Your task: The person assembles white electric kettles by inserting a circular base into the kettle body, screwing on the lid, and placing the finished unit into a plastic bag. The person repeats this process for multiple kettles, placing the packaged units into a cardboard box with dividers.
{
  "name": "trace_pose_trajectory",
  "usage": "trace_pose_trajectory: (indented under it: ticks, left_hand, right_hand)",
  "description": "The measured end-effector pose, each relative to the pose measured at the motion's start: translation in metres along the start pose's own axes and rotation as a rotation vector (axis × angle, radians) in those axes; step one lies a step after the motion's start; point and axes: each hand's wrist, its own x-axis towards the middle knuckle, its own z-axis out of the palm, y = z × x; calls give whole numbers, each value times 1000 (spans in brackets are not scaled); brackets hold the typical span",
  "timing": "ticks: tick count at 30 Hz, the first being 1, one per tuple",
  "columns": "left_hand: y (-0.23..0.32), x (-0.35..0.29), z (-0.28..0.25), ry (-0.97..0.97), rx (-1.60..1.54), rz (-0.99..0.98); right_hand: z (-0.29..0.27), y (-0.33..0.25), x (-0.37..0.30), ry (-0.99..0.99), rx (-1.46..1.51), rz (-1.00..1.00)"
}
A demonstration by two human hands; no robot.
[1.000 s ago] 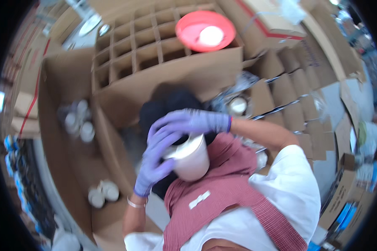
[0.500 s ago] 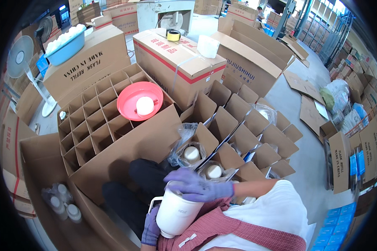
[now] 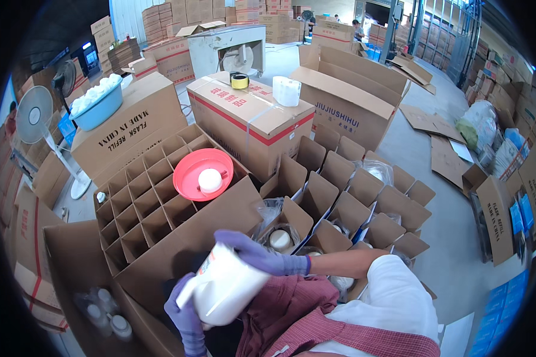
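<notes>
A white jug [image 3: 235, 284] with a handle is tilted in front of my lap, held between both hands in purple gloves. My left hand [image 3: 184, 314] closes on the jug's handle side, low down; part of its fingers is hidden behind the jug. My right hand [image 3: 257, 254] wraps over the jug's upper end and covers its top. Just beyond is a divided carton [image 3: 324, 205] at the right, where white-capped items in clear plastic, such as one with a round cap [image 3: 280, 240], stand in the cells.
A red basin [image 3: 187, 172] with a white round piece rests on a carton with cardboard dividers [image 3: 152, 187]. An open carton [image 3: 71, 256] at the left holds several white-capped bottles. Behind stand a taped carton [image 3: 256, 128] bearing yellow tape [image 3: 239, 81] and a blue basin [image 3: 101, 110].
The jug has tipped over from nearly upright, its upper end leaning left. My left hand has moved left with the handle; my right hand still covers the top. The view has shifted.
</notes>
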Motion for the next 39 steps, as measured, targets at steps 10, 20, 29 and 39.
trace_pose_trajectory:
  ticks: [10,20,29,39]
  left_hand:
    - [-18,10,-4,30,138,314]
    - [-16,20,-11,68,-44,-139]
    - [-28,20,-22,184,211,-29]
    - [-77,88,4,228,-1416,-341]
  right_hand:
    - [-8,-11,45,-206,453,213]
    - [-17,-25,61,-332,343,170]
    - [-18,49,117,-158,-38,153]
    - [-57,149,182,-119,-560,73]
